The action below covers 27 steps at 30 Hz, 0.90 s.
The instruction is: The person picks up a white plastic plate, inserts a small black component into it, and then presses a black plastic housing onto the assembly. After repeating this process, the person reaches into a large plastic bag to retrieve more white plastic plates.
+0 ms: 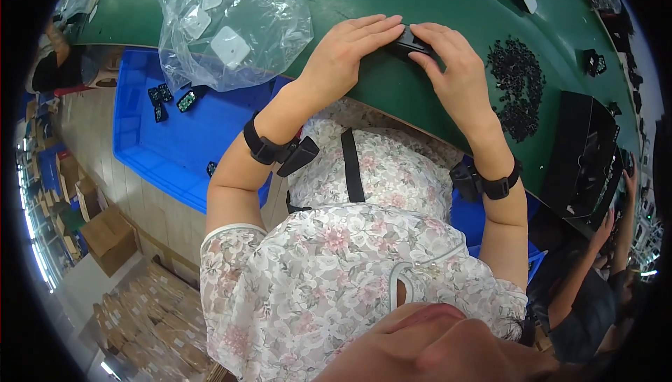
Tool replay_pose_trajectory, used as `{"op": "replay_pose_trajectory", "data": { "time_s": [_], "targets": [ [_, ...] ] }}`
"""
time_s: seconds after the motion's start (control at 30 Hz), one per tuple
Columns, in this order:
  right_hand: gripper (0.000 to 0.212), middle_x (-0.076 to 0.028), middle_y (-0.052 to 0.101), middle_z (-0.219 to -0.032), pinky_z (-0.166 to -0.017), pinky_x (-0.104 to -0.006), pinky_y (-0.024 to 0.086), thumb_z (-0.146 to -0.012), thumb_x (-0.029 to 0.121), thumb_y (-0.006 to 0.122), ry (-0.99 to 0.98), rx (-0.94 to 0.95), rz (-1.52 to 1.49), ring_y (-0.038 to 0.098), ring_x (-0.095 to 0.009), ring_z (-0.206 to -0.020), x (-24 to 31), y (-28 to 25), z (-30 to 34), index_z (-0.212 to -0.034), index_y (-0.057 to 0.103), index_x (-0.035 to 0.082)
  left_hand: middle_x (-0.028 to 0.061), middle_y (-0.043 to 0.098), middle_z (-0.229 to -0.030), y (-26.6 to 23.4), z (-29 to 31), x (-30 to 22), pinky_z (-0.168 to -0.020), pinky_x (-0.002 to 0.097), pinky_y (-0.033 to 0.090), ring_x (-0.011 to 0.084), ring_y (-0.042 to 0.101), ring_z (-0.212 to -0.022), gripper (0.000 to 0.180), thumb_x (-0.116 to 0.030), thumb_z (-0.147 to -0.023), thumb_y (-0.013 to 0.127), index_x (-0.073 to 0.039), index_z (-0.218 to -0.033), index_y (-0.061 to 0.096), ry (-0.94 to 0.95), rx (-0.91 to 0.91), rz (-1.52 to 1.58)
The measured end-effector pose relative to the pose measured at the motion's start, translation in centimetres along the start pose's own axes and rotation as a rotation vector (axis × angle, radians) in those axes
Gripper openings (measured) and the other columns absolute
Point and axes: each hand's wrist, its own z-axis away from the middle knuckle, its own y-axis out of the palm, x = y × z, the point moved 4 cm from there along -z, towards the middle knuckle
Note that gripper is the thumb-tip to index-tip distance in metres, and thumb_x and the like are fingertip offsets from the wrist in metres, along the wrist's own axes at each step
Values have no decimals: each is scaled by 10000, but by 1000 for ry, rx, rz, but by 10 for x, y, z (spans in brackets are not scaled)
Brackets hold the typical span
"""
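Over the green table point(392, 88), a small black plastic housing point(408, 43) sits between my two hands near the front edge. My left hand point(350, 49) reaches in from the left, fingers pressed together and closed on the housing's left end. My right hand point(451, 67) grips the right end, with thumb on the near side and fingers curled over the far side. My fingers cover much of the housing, so its full shape is hidden.
A pile of small black parts point(516, 88) lies right of my hands. At left, a clear plastic bag point(273, 21) with white plates overhangs a blue bin point(203, 144) holding several small circuit-board pieces. A black box point(577, 151) stands at right, near another person's arms point(595, 242).
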Motion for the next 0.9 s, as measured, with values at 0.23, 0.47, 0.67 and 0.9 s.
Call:
{"op": "replay_pose_trajectory", "data": {
  "time_s": [0.23,0.47,0.67,0.9],
  "targets": [
    [384,-96,635,-1071,-811,-349,507,-753,56,718,-54,-55,66,605,-273,-953,-1,1,7,-1128,637,65,88,557,-1312,-3,-2,-13,-984,388,440,273,538,-1192,481,67,-781,515,-50,-1244,569,46,42,-134],
    [394,-92,627,-1105,-877,-286,475,-827,81,693,441,149,-569,571,-140,-1042,-38,-10,-20,-1181,541,-5,123,625,-1154,12,-22,-15,-860,349,490,251,603,-1027,493,-96,-735,700,-3,-1202,568,-19,-63,-205],
    [435,-93,573,-1175,-933,-282,432,-868,104,670,470,-254,-962,549,-150,-1073,-34,-29,6,-1245,482,-4,89,688,-954,32,-52,-25,-764,253,500,149,652,-883,315,-135,-908,607,49,-1162,580,-553,-51,678],
    [353,-60,632,-1111,-903,-267,442,-876,83,649,349,-412,-602,574,-129,-1011,-118,-110,-8,-1213,583,0,139,650,-1071,53,-83,-45,-726,291,512,167,627,-870,362,-167,-887,636,28,-1182,556,-426,-41,765]
  ]
}}
